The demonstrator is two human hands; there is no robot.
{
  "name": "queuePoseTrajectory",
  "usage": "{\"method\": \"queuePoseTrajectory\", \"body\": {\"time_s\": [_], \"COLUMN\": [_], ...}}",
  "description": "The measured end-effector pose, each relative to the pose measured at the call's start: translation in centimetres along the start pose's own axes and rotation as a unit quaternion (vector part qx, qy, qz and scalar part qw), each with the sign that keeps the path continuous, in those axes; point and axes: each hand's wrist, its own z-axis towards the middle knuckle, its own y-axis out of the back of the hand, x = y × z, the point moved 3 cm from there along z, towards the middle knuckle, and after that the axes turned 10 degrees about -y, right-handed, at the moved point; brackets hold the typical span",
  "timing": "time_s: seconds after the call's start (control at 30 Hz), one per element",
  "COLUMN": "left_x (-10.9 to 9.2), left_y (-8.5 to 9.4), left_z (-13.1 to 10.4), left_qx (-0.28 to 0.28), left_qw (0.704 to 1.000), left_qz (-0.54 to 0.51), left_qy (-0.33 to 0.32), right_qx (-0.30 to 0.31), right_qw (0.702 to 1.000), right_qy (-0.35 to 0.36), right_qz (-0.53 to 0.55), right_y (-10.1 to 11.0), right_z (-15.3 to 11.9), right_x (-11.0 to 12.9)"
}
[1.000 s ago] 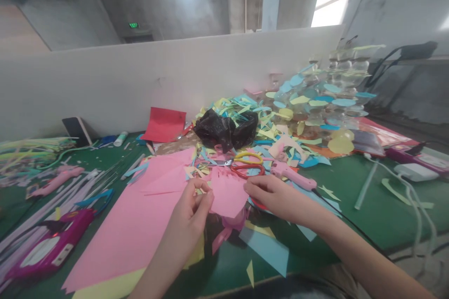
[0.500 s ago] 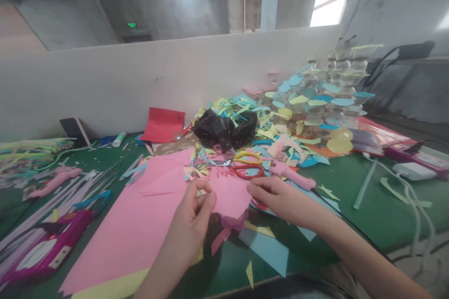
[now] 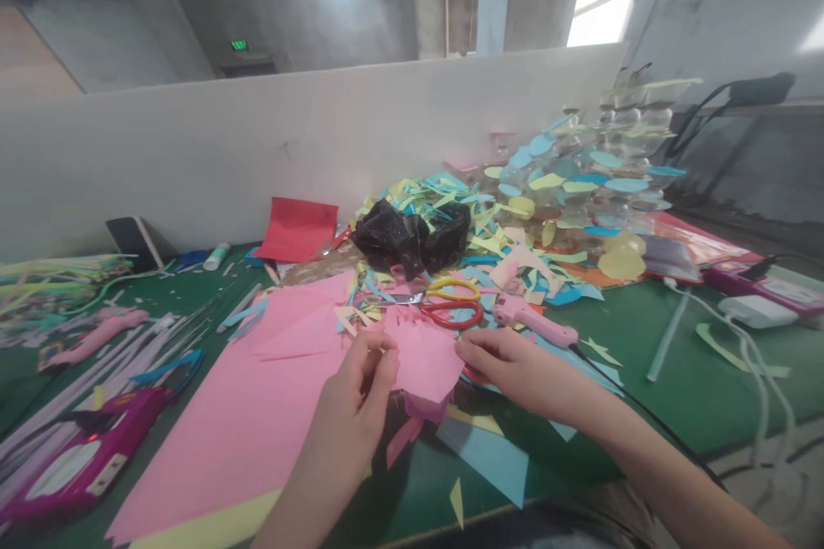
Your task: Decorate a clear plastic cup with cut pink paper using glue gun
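Observation:
Between my two hands is a pink paper piece with a rounded edge. My left hand pinches its left edge between thumb and fingers. At the opposite edge, my right hand is closed on the same piece with its fingertips. A purple-pink item shows partly beneath the paper; its kind is hidden. Just beyond the paper lie scissors with yellow and red handles. A pink glue gun rests to the right of them, behind my right hand.
Large pink sheets cover the table left of my hands. A black plastic bag sits before a heap of paper scraps. Clear cups with paper discs are stacked at back right. A magenta device lies at front left.
My left hand has shifted very slightly along the left edge of the pink paper. Both hands keep their pinch, and the other things lie as before.

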Motion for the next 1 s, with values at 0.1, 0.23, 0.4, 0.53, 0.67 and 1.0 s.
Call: {"method": "queuePoseTrajectory", "body": {"time_s": [0.1,0.23,0.4,0.53,0.67,1.0], "left_x": [-0.1,0.0,-0.2,-0.4,-0.4,-0.3], "left_y": [0.0,-0.1,-0.1,0.0,0.0,0.9], "left_z": [0.0,0.0,0.0,0.0,0.1,-0.6], "left_qx": [-0.004,0.001,0.016,0.009,-0.006,-0.092], "left_qw": [1.0,1.0,0.997,0.997,0.999,0.995], "left_qz": [-0.002,-0.02,-0.067,-0.071,-0.047,0.04], "left_qy": [-0.003,-0.004,-0.014,0.013,0.015,-0.031], "right_qx": [-0.157,-0.313,-0.197,-0.185,-0.199,-0.186], "right_qw": [0.983,0.906,0.853,0.85,0.845,0.838], "right_qy": [0.034,0.228,0.385,0.36,0.347,0.344], "right_qz": [-0.087,-0.172,-0.292,-0.337,-0.356,-0.38], "right_y": [0.4,0.5,-1.8,-3.0,-3.4,-3.5], "right_z": [-0.6,-2.8,-3.7,-3.0,-2.8,-3.0], "right_x": [0.4,3.0,5.0,3.7,2.4,2.2]}}
